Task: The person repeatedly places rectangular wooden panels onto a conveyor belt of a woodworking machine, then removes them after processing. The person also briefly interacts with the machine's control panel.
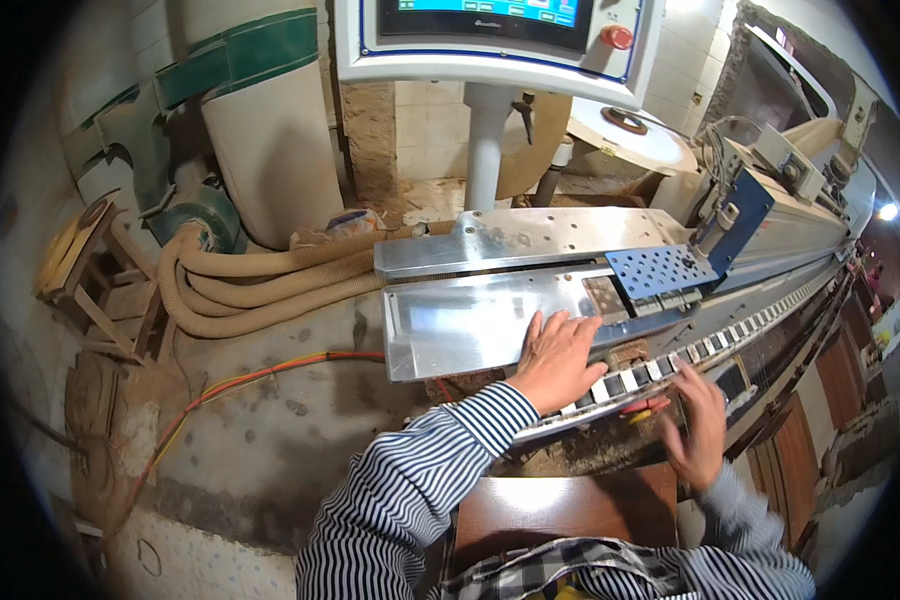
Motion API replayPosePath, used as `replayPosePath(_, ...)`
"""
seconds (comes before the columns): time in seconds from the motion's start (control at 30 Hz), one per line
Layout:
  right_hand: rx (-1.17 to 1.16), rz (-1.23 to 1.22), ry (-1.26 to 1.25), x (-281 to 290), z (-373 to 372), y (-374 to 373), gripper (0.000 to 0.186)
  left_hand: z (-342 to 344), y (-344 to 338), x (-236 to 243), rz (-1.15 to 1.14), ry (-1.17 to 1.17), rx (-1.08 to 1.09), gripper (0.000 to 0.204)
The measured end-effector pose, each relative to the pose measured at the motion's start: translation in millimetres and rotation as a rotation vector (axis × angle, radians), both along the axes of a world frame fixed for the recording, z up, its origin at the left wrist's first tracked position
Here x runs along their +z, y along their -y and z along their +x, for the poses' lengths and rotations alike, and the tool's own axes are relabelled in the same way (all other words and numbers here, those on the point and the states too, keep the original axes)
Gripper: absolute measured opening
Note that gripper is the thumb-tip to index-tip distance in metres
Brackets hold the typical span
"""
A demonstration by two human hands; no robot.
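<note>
My left hand (562, 362) lies with fingers stretched out over the shiny metal table (460, 330) of a long machine, its heel close to the chain track (628, 380) of black and white pads. Nothing shows in its grasp. Just in front of the track, my right hand (698, 428) hangs with thumb and fingers apart, fingertips by the pads. A red knob with a yellow part (646, 407) sits beneath the track, left of the right hand. Close to my body is a brown wood-look board (570, 505) with a glossy top.
Above the table stands a control panel (495, 62) with a lit screen and red stop button (617, 37). A perforated blue guard (660, 272) covers part of the machine. Ribbed hoses (270, 285) and an orange cable (240, 385) run left; a wooden stool (105, 275) stands there.
</note>
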State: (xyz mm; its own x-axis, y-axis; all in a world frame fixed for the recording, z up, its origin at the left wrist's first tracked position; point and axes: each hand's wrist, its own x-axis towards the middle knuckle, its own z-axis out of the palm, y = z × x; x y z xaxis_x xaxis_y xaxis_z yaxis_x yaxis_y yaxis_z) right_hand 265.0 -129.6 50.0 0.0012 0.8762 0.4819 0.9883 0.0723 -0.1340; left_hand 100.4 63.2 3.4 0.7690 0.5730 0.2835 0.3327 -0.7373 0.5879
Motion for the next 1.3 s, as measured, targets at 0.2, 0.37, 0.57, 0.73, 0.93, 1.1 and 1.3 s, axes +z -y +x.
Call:
replayPosePath(0.2, -0.891, -0.435, -0.602, -125.2, -6.3, 225.7, 0.069, -7.9, 11.4, 39.0, -0.129, 0.191, -0.351, 0.045)
replayPosePath(0.37, -0.852, -0.231, -0.659, -165.0, -5.4, 254.8, 0.063, -65.0, 113.8, 5.1, -0.269, 0.300, -0.330, 0.036)
replayPosePath(0.57, -0.757, -0.136, -0.634, -181.3, 13.1, 267.2, 0.056, -143.4, 226.6, -111.6, -0.238, -0.073, 0.528, 0.071)
replayPosePath(0.73, -0.679, -0.045, -0.847, -192.5, 30.4, 271.4, 0.037, -132.5, 270.7, -136.6, -0.585, -0.003, 0.543, 0.069)
replayPosePath(0.93, -0.547, 0.025, -1.172, -209.3, 46.9, 307.9, 0.032, -122.2, 297.3, -137.7, -0.498, 0.068, 0.574, 0.065)
replayPosePath(1.1, -0.413, -0.003, -1.293, -187.4, 40.9, 326.4, 0.042, -124.7, 317.4, -145.1, -0.546, 0.095, 0.555, 0.067)
replayPosePath(1.3, -0.167, -0.049, -1.540, -140.4, 52.0, 326.3, 0.061, -125.1, 316.4, -151.9, -0.689, 0.295, 0.548, 0.057)
